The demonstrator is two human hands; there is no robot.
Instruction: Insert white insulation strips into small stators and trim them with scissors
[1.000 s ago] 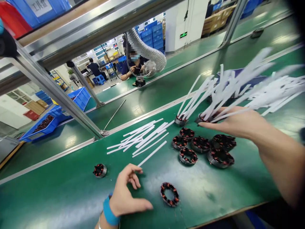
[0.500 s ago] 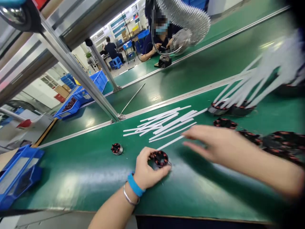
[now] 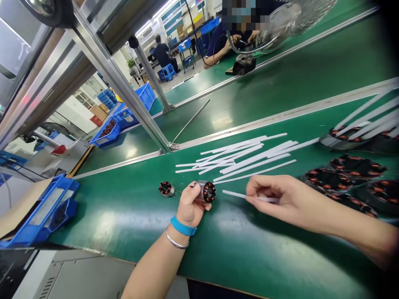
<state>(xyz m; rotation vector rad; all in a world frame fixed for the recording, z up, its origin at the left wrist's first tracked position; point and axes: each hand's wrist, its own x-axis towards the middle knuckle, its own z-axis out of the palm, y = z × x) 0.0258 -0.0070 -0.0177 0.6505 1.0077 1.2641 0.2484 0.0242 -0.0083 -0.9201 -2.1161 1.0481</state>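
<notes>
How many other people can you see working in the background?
2: one person leaning over the far bench beside the fan, another person seated farther back on a blue stool. Others may be hidden.

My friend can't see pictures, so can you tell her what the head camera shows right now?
A person's left hand holds a small motor core with reddish windings over a green work table, while the right hand pinches a white strip that points toward it. More white strips and larger wound cores lie on the table behind.
</notes>
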